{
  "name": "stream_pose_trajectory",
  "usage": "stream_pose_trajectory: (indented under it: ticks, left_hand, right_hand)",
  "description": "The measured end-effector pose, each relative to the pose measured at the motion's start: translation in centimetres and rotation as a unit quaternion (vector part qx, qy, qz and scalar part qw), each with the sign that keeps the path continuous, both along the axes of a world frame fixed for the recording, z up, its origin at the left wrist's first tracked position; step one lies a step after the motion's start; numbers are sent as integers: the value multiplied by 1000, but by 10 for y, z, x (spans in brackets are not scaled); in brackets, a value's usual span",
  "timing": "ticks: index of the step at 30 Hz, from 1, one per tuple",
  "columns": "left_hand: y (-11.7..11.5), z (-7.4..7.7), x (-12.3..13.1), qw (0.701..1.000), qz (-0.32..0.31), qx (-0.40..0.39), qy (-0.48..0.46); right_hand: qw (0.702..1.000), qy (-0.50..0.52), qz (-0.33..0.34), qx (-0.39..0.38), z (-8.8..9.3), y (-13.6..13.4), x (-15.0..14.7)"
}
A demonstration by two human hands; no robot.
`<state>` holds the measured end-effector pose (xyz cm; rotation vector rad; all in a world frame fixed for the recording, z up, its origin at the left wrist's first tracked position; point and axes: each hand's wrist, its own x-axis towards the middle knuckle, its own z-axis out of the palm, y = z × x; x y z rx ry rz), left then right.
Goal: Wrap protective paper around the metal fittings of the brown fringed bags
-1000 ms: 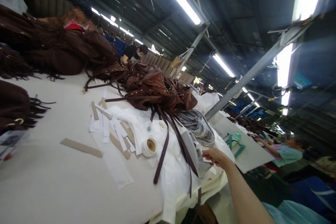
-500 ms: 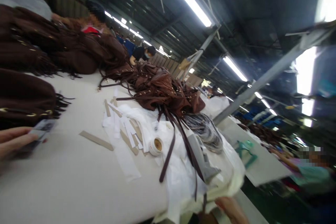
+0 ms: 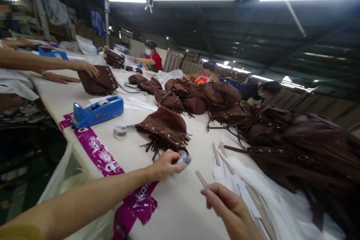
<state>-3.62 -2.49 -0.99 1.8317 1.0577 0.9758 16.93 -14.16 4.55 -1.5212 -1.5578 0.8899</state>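
Observation:
My left hand (image 3: 167,163) reaches in from the lower left, thumb and fingers pinching a small clear-and-grey plastic piece (image 3: 185,158). Just beyond it a brown drawstring pouch (image 3: 165,125) with fringe and metal eyelets lies on the white table (image 3: 174,202). At the lower right, my right hand (image 3: 227,204) has its thumb and forefinger closed at the near end of a narrow beige strip (image 3: 201,178). Whether that strip is lifted off the table is unclear. Beside this hand lie more beige strips (image 3: 216,154) and white paper strips (image 3: 249,198).
Brown bags (image 3: 270,131) are heaped along the right and back. A blue tape dispenser (image 3: 98,111) and a grey roll (image 3: 120,131) sit at left, near purple printed tape (image 3: 95,152) along the edge. A co-worker's hand (image 3: 89,69) touches another brown pouch (image 3: 98,82).
The view has swung left, bringing the dispenser and co-worker's pouch into sight. My right hand has come from the table's near edge to the beige strip. My left hand still holds the plastic piece.

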Motion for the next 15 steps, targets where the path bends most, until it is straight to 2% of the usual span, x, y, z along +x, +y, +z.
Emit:
stream_pose_trajectory:
  ticks: [3, 6, 9, 15]
  left_hand:
    - [1, -1, -4, 1000, 2, 17, 24]
    - [5, -3, -4, 999, -11, 30, 35]
    - [7, -4, -4, 999, -16, 31, 33]
    - [10, -2, -5, 999, -43, 17, 26]
  right_hand:
    - [999, 19, 28, -13, -6, 38, -28]
    - [999, -2, 31, -16, -23, 60, -37]
    - [999, -20, 25, -15, -34, 65, -34]
    - [1000, 2, 1, -10, -39, 68, -35]
